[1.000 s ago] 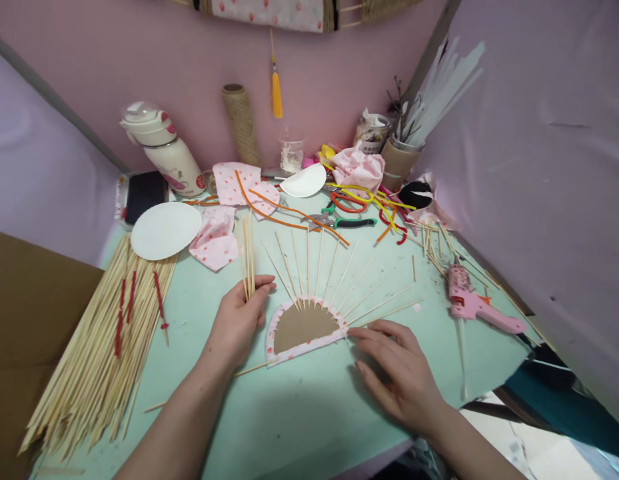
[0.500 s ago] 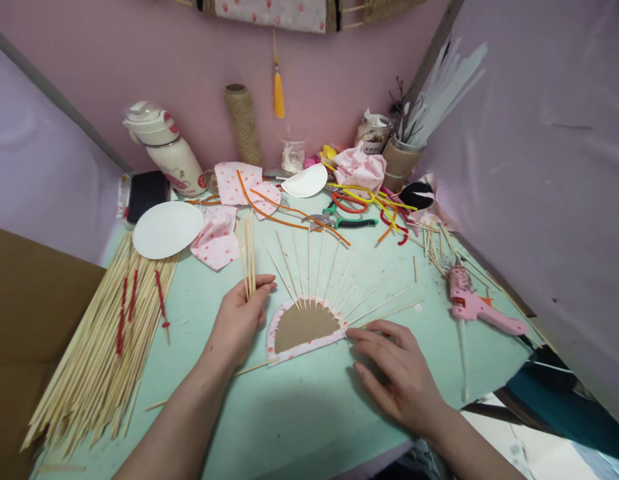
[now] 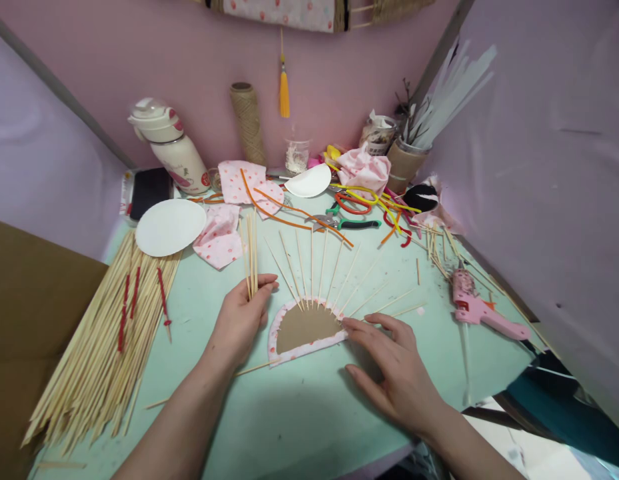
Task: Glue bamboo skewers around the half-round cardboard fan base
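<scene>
My left hand is closed around several thin wooden sticks that point upward. In front of me lies a half-round cardboard piece, its rim wrapped in pink dotted fabric. Thin sticks fan out from its curved edge across the table. Another stick reaches from its lower left corner under my left wrist. My right hand has its fingers apart, with the fingertips touching the right end of the piece beside the lowest sticks. Nothing shows gripped in it.
A large pile of wooden sticks lies at left, under a white oval disc. A pink glue gun rests at right. Green-handled pliers, fabric scraps and orange pipe cleaners lie behind. A bottle stands back left.
My right hand's fingertips have shifted slightly up along the right end of the half-round piece. The left hand keeps its sticks in place. The whole view has shifted slightly.
</scene>
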Demonstrator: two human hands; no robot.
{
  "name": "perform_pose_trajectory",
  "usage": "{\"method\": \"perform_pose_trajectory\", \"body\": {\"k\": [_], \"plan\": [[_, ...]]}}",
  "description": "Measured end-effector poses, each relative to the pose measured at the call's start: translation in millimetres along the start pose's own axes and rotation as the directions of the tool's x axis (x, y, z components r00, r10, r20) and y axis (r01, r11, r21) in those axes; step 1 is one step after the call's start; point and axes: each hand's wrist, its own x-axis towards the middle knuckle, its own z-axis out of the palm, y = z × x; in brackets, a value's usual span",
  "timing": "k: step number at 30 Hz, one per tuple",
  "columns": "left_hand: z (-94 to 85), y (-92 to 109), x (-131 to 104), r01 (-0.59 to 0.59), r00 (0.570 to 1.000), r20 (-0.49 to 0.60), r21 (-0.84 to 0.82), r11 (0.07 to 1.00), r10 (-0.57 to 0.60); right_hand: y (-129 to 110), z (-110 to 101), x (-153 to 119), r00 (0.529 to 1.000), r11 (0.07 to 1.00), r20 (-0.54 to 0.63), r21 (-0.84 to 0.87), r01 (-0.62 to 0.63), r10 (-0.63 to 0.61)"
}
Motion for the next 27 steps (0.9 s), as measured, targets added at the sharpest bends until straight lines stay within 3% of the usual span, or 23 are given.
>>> {"method": "perform_pose_trajectory", "body": {"k": [14, 27], "plan": [[-1.2, 0.3, 0.5, -0.006, 1.000, 0.007, 0.006, 1.000, 0.006, -2.3, 4.1, 9.1, 0.994, 0.999, 0.100, -0.020, -0.041, 0.043], [-1.3, 0.3, 1.1, -0.018, 1.000, 0.011, -0.011, 1.000, 0.018, -4.3, 8.8, 20.8, 0.991, 0.997, 0.110, 0.003, -0.072, 0.071]]}}
